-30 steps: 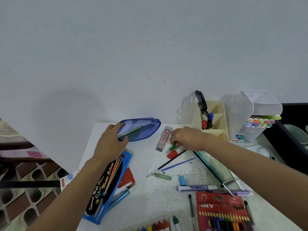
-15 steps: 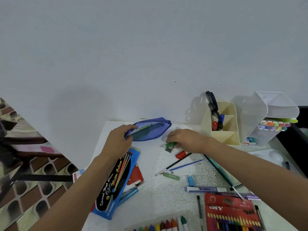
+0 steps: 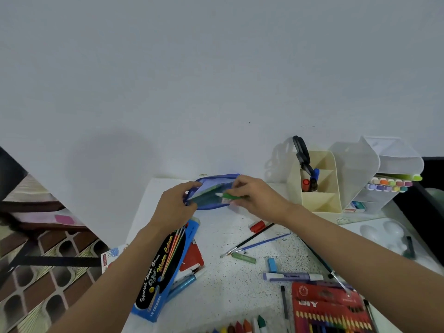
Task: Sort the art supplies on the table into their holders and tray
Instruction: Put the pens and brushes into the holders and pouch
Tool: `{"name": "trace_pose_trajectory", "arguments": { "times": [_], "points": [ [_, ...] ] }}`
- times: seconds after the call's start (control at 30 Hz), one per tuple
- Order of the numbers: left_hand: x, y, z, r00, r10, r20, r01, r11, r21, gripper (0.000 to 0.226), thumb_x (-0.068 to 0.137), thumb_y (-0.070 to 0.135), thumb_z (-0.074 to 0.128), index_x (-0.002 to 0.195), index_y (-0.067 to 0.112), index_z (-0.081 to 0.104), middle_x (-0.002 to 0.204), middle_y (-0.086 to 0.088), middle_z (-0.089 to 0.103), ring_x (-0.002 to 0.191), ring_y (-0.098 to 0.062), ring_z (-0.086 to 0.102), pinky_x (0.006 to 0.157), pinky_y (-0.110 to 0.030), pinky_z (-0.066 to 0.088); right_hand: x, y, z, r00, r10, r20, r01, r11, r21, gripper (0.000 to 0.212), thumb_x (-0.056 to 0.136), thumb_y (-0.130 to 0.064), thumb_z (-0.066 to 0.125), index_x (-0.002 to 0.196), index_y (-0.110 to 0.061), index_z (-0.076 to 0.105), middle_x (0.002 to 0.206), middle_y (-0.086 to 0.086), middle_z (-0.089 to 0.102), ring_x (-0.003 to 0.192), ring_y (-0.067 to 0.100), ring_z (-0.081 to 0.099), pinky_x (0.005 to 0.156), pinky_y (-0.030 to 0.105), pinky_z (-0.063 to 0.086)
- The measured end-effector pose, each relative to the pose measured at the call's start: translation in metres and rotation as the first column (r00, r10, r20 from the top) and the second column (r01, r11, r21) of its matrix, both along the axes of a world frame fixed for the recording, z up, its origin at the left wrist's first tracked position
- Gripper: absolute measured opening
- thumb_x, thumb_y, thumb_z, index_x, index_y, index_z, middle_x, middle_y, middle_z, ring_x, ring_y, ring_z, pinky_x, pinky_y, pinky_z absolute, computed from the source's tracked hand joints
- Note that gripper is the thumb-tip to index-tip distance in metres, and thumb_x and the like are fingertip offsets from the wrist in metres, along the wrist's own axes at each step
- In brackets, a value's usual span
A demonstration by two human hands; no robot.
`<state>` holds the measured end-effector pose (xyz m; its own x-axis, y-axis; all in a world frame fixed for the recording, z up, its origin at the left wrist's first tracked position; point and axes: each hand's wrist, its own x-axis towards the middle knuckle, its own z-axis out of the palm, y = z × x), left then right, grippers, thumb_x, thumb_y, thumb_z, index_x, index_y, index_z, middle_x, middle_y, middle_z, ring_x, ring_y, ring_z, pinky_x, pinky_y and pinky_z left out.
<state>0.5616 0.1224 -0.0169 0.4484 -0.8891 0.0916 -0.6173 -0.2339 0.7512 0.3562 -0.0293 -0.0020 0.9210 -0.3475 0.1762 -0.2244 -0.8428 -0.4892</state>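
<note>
Right hand (image 3: 255,195) was palm-down at the far middle of the table (image 3: 216,236), fingers pinched together on a green marker (image 3: 229,196). Marker lay roughly level, white tip pointing left, right at the mouth of the blue mesh pouch (image 3: 211,188). Forearm ran in from the near right, wrist about straight.

Left hand (image 3: 176,207) gripped the pouch's left end, fingers curled over the top edge, thumb underneath, holding it open. That forearm came in from the near left, crossing above the blue watercolour pencil box (image 3: 165,267).

Pouch sat against the wall at the far edge, with something dark green inside; I couldn't tell what.

Cream holder (image 3: 319,191) was to the right of the pouch, holding black scissors (image 3: 301,152) and a red and a blue marker. White organiser (image 3: 384,179) just right of it, with a row of pastel markers.

Loose on the table nearer me: red marker (image 3: 257,226), two paintbrushes (image 3: 254,245), green tube (image 3: 243,257), purple pen (image 3: 292,276), red pencil box (image 3: 329,308), crayons (image 3: 242,326) at the near edge.
</note>
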Motion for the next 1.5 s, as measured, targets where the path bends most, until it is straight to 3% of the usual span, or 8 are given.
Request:
{"name": "trace_pose_trajectory", "arguments": {
  "times": [0.17, 0.33, 0.6, 0.77, 0.97, 1.23, 1.37, 1.5],
  "points": [
    [-0.004, -0.004, 0.002, 0.991, -0.049, -0.124, 0.049, 0.999, -0.007, 0.057, 0.082, -0.005, 0.069, 0.126, 0.032, 0.063, 0.118, 0.011, 0.065, 0.098, -0.014, 0.065, 0.072, -0.015, 0.055, 0.035, 0.015, 0.007, 0.998, 0.003, 0.063, 0.003, 0.995, -0.099, 0.026, 0.095, -0.008, 0.063, 0.119, -0.01, 0.073, 0.102, 0.006, 0.065, 0.09, 0.021, 0.058, 0.075, 0.033, 0.047],
    [-0.003, -0.005, 0.006, 0.962, -0.052, -0.268, 0.042, 0.998, -0.043, 0.051, 0.083, -0.001, 0.073, 0.12, 0.032, 0.067, 0.118, 0.01, 0.068, 0.1, -0.014, 0.067, 0.074, -0.019, 0.058, 0.048, 0.034, -0.012, 0.993, 0.055, -0.104, -0.08, 0.964, -0.255, 0.022, 0.087, 0.003, 0.06, 0.102, -0.006, 0.073, 0.091, 0.014, 0.067, 0.085, 0.033, 0.06, 0.062, 0.039, 0.042],
    [0.002, -0.008, 0.006, 0.982, 0.0, -0.188, 0.003, 1.0, 0.017, 0.052, 0.085, 0.002, 0.071, 0.127, 0.031, 0.063, 0.121, 0.004, 0.065, 0.102, -0.017, 0.065, 0.083, -0.038, 0.06, 0.042, 0.026, -0.009, 0.993, -0.024, -0.114, 0.008, 0.99, -0.137, 0.024, 0.092, -0.017, 0.067, 0.115, -0.011, 0.072, 0.108, 0.008, 0.066, 0.1, 0.025, 0.059, 0.078, 0.038, 0.05],
    [-0.003, -0.004, -0.003, 0.998, 0.049, -0.043, -0.05, 0.998, -0.027, 0.056, 0.086, 0.0, 0.068, 0.137, 0.021, 0.056, 0.122, 0.006, 0.06, 0.101, -0.014, 0.058, 0.085, -0.025, 0.049, -0.014, 0.022, 0.011, 0.947, -0.283, 0.152, 0.307, 0.937, -0.167, 0.012, 0.096, -0.02, 0.058, 0.097, -0.017, 0.069, 0.082, -0.007, 0.058, 0.07, 0.013, 0.055, 0.064, 0.029, 0.048],
    [-0.01, -0.002, -0.013, 0.97, -0.079, 0.229, 0.059, 0.994, 0.092, 0.044, 0.089, 0.005, 0.066, 0.131, 0.018, 0.064, 0.124, -0.005, 0.065, 0.112, -0.026, 0.052, 0.087, -0.04, 0.052, -0.053, 0.016, 0.006, 0.827, -0.241, -0.508, 0.159, 0.967, -0.199, 0.041, 0.096, -0.003, 0.048, 0.132, -0.02, 0.06, 0.118, 0.005, 0.06, 0.111, 0.024, 0.055, 0.087, 0.04, 0.051],
    [-0.025, 0.009, 0.007, 0.845, -0.293, 0.447, 0.1, 0.908, 0.406, 0.033, 0.101, 0.038, 0.05, 0.134, 0.038, 0.055, 0.136, 0.01, 0.056, 0.122, -0.018, 0.044, 0.101, -0.04, 0.028, -0.065, 0.018, -0.017, 0.831, -0.276, -0.482, 0.038, 0.894, -0.447, 0.033, 0.092, -0.004, 0.055, 0.118, -0.024, 0.059, 0.105, 0.0, 0.055, 0.098, 0.024, 0.058, 0.073, 0.037, 0.046],
    [-0.032, 0.013, 0.009, 0.864, -0.256, 0.433, 0.117, 0.939, 0.322, 0.033, 0.099, 0.036, 0.055, 0.132, 0.035, 0.057, 0.134, 0.008, 0.058, 0.119, -0.018, 0.051, 0.097, -0.039, 0.031, -0.072, 0.027, 0.003, 0.951, -0.262, -0.164, 0.257, 0.965, -0.051, 0.016, 0.101, -0.017, 0.054, 0.114, -0.023, 0.061, 0.099, -0.004, 0.06, 0.09, 0.016, 0.06, 0.077, 0.034, 0.05],
    [-0.041, 0.013, 0.009, 0.883, -0.207, 0.422, 0.103, 0.961, 0.255, 0.035, 0.098, 0.034, 0.056, 0.133, 0.033, 0.059, 0.13, 0.006, 0.06, 0.116, -0.017, 0.054, 0.097, -0.041, 0.036, -0.083, 0.047, 0.04, 0.885, -0.431, 0.175, 0.282, 0.796, 0.535, 0.011, 0.102, -0.019, 0.056, 0.112, -0.021, 0.059, 0.104, 0.004, 0.069, 0.099, 0.019, 0.068, 0.087, 0.034, 0.058]
  ]
}}
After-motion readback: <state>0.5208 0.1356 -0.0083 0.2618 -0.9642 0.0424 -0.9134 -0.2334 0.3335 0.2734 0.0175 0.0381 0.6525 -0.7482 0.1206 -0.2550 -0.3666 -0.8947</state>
